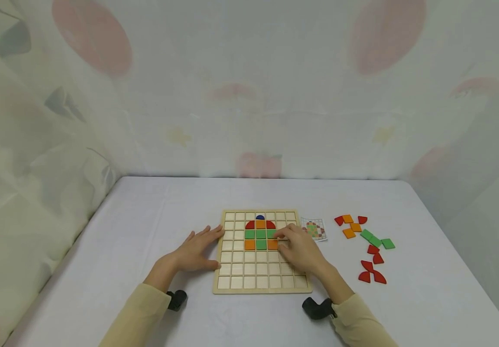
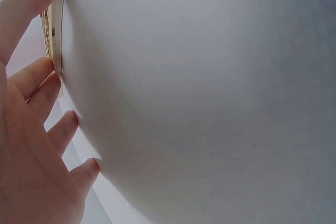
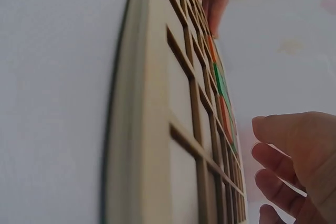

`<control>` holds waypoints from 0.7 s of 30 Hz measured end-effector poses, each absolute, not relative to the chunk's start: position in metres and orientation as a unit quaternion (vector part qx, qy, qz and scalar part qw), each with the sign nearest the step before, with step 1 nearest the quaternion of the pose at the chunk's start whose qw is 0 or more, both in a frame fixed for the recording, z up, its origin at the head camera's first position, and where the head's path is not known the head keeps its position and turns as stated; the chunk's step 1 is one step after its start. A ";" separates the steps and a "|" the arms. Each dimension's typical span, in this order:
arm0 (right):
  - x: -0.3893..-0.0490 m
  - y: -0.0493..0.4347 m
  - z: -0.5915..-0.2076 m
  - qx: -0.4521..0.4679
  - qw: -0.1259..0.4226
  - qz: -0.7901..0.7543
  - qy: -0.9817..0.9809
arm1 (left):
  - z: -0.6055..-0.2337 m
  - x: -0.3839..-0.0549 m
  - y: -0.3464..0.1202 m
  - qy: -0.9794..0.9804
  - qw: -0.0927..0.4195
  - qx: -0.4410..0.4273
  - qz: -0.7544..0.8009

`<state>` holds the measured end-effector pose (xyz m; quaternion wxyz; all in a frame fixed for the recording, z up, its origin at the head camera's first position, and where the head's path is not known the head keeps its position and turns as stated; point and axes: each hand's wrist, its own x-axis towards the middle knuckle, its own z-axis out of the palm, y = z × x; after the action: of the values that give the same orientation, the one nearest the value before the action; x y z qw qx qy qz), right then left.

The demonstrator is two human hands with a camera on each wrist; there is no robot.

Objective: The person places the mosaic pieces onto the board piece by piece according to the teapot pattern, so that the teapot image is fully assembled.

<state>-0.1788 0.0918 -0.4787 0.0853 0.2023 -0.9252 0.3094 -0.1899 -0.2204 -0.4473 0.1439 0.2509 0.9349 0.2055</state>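
A wooden grid board lies on the table, with a blue piece, red quarter-round pieces, orange squares and green squares set in its upper middle cells. My left hand spreads along the left edge, thumb and fingertips touching the frame. Over the board's right half is my right hand, its index fingertip at the right green square. From the right wrist view, no piece shows between my right thumb and fingers, which are bent loosely.
A printed pattern card lies beside the board's upper right corner, partly behind my right hand. Further right are scattered loose pieces: orange squares, green squares and red quarter-rounds. Patterned fabric hangs behind the white table.
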 end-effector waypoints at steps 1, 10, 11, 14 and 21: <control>-0.178 0.094 -0.477 0.196 0.087 0.312 -0.926 | -0.447 -0.190 -0.220 0.935 0.144 0.251 0.205; -0.174 0.134 -0.467 0.155 0.127 0.317 -0.927 | -0.446 -0.189 -0.220 0.935 0.144 0.250 0.206; -0.173 0.139 -0.467 0.156 0.132 0.320 -0.925 | -0.446 -0.189 -0.220 0.935 0.143 0.251 0.206; -0.172 0.157 -0.466 0.151 0.146 0.325 -0.922 | -0.448 -0.189 -0.221 0.935 0.142 0.250 0.206; -0.171 0.201 -0.467 0.132 0.175 0.338 -0.915 | -0.448 -0.189 -0.221 0.936 0.143 0.248 0.207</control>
<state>-0.1707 0.2006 -0.4673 0.1746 0.1322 -0.9154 0.3377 -0.1893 -0.2212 -0.4481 0.1428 0.2482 0.9356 0.2067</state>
